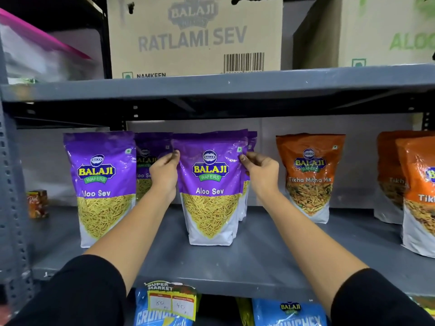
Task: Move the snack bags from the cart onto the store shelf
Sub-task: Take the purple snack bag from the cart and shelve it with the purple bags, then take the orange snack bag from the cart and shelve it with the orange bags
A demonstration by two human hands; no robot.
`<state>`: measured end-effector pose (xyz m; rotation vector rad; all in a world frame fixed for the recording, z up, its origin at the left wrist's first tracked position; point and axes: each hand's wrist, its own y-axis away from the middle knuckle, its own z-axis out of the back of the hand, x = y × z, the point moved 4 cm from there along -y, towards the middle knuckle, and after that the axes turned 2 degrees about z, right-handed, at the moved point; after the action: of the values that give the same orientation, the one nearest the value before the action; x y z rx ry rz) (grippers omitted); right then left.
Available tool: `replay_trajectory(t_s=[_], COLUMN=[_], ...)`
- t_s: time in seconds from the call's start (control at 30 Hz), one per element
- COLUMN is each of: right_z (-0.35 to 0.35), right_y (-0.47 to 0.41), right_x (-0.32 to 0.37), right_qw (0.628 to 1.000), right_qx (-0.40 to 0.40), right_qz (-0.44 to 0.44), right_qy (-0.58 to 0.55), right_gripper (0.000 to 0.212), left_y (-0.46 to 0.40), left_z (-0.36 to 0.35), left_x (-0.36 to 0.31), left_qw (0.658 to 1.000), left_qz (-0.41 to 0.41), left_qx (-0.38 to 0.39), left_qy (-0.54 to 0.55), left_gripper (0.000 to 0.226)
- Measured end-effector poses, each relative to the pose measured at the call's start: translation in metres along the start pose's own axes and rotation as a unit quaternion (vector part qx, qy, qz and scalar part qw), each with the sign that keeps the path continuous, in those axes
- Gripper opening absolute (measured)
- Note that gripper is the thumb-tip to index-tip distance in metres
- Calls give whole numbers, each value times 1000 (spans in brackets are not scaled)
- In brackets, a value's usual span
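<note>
A purple Aloo Sev bag (210,187) stands upright on the grey shelf (259,250), at the front of a short row of like bags. My left hand (163,175) grips its left upper edge and my right hand (260,170) pinches its right upper edge. Another purple Aloo Sev bag (101,184) stands to the left, with one more purple bag (150,158) behind it. An orange Tikha Mitha Mix bag (309,177) stands to the right. The cart is out of view.
More orange bags (416,194) crowd the right end of the shelf. A small orange box (37,203) sits far left by the perforated upright (9,184). Cardboard cartons (195,36) sit on the shelf above. Blue snack bags (289,311) fill the shelf below.
</note>
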<state>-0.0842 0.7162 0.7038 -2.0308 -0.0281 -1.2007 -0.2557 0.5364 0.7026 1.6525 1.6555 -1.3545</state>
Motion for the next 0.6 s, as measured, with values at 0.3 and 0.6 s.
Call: replay_trajectory(t_s=[0.3, 0.6], right_z=[16, -59], right_y=[50, 296], right_x=[12, -43], right_qw=[997, 905], right_qx=[-7, 394], right_qz=[68, -141], right_qy=[38, -75], right_gripper=[27, 8], left_y=[34, 234], left_z=[22, 309], left_x=[-11, 75], left_qw=[998, 983], left_qz=[17, 127], left_qx=[62, -133], left_qy=[-5, -12], left_gripper=[30, 33])
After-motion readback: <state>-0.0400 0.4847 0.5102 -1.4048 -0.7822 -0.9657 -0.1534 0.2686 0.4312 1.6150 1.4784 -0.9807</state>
